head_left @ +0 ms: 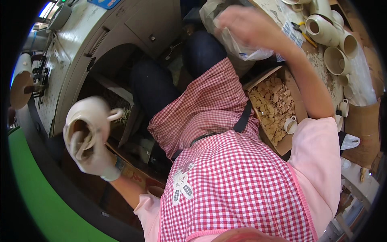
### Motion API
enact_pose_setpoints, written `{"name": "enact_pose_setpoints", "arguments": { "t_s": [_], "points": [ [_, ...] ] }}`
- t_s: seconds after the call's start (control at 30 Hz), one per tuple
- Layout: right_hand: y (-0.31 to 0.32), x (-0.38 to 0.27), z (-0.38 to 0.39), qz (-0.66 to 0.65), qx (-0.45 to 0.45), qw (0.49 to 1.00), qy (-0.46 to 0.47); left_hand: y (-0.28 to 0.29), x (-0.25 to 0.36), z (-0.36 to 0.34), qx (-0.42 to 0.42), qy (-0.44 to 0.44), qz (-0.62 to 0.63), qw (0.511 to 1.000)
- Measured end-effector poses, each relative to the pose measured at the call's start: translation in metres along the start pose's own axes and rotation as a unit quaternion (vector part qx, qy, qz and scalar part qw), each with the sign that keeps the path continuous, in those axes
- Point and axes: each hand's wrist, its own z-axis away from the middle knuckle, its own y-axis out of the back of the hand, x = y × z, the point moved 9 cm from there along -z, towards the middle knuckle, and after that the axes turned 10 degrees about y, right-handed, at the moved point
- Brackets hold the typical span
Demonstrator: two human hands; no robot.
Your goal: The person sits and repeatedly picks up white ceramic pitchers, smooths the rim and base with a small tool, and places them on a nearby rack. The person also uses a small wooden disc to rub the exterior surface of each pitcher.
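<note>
A cream, unglazed-looking ceramic mug [89,105] with a side handle is tilted in my left hand [96,156], out to the left of my lap. That hand wears a white glove; its fingers are closed on the mug, some of them at its mouth. Over a crumpled clear plastic bag [252,53] at the upper middle hovers my bare right hand [249,25]. Motion smears its fingers, and whether they touch or hold anything is unclear.
An open cardboard box [297,97] full of small tan discs [271,101] stands right of my lap, a little white cup [290,124] among them. Several cream mugs [320,30] and yellow-handled pliers [308,39] crowd the right worktop. At left stands a worn white desk [74,42].
</note>
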Motion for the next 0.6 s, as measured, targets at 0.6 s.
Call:
{"name": "enact_pose_setpoints", "arguments": {
  "t_s": [0.6],
  "points": [
    [-0.121, 0.336, -0.061, 0.291, -0.019, 0.944, -0.155, -0.006, -0.003, -0.025, 0.049, 0.094, -0.13, 0.986]
  ]
}}
